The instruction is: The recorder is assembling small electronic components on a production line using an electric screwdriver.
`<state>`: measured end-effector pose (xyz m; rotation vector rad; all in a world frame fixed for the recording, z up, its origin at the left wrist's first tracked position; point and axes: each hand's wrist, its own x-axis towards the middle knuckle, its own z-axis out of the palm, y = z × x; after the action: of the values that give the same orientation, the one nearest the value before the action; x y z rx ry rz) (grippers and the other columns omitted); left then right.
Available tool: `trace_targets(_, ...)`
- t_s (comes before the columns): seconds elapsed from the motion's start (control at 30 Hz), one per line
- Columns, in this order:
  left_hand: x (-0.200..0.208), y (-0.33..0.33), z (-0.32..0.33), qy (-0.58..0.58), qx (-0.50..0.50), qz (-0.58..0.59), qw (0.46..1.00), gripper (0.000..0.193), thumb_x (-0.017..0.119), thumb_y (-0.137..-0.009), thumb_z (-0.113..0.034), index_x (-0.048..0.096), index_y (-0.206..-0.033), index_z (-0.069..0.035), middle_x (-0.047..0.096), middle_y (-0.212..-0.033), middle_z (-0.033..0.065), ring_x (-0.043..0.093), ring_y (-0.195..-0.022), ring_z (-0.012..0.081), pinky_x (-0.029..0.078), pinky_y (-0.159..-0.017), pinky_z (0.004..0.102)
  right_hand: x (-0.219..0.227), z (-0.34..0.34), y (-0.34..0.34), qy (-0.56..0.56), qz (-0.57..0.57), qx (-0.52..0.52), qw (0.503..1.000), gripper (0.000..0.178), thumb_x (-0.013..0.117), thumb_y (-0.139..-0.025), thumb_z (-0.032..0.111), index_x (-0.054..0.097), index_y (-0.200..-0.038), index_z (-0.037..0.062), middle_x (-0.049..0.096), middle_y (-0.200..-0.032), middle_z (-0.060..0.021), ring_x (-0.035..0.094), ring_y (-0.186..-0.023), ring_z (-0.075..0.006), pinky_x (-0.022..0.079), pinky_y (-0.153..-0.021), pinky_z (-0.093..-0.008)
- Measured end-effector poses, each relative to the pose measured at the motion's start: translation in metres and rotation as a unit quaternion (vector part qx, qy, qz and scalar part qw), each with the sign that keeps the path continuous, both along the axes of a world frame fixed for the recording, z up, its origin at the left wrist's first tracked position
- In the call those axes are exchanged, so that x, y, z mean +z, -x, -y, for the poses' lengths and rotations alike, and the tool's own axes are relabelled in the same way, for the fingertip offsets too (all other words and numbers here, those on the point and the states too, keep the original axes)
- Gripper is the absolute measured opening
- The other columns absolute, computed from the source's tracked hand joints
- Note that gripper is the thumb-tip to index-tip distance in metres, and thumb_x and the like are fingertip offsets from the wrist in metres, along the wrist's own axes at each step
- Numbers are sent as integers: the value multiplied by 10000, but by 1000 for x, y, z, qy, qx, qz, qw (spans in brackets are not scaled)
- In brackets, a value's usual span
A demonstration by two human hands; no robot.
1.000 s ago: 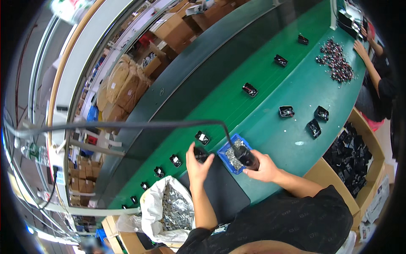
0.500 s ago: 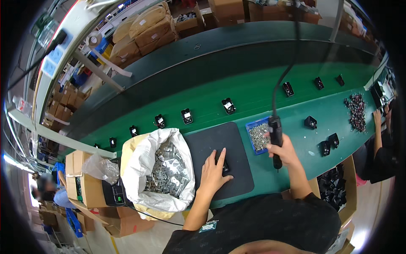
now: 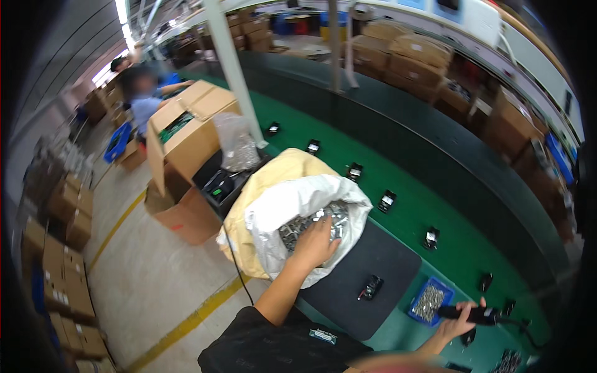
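The left hand [image 3: 315,244] reached into the open white sack [image 3: 283,214], fingers curled down among the small silvery parts [image 3: 305,222]; whether they gripped any could not be told, since the fingertips were buried. The right hand [image 3: 457,320] was clenched around a black power screwdriver [image 3: 476,314], just beside the blue tray of screws [image 3: 430,301]. A small black part [image 3: 371,287] lay on the dark mat [image 3: 367,276]. More black parts [image 3: 387,200] sat spaced along the green belt [image 3: 410,205]. Brown cardboard boxes [image 3: 186,133] stood open at left; a blurred co-worker [image 3: 144,99] sat beyond them.
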<state>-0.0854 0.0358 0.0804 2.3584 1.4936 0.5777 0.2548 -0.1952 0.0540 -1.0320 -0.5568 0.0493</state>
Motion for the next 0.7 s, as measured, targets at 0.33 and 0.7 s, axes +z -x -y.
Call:
trace_targets(0.33,-40,-5,-6,33,24,-139,989,307,621,-802,-129,587,-1071,16,551,-1148,213,589,-1022,354,508,-844,451,7,-2,-16,5,-4,-2,1000,475,601,-880,83,383,-1286,-32,484,-742,-39,450,-665,-132,406,-643,-291)
trace_targets(0.7,-28,-12,-8,52,58,-49,996,305,739,-731,-169,575,-953,-39,571,-1007,153,569,-1003,345,490,-843,442,15,1,-6,-38,1,-6,999,421,543,-913,76,374,-1279,-45,458,-750,-39,435,-682,-133,393,-673,-309)
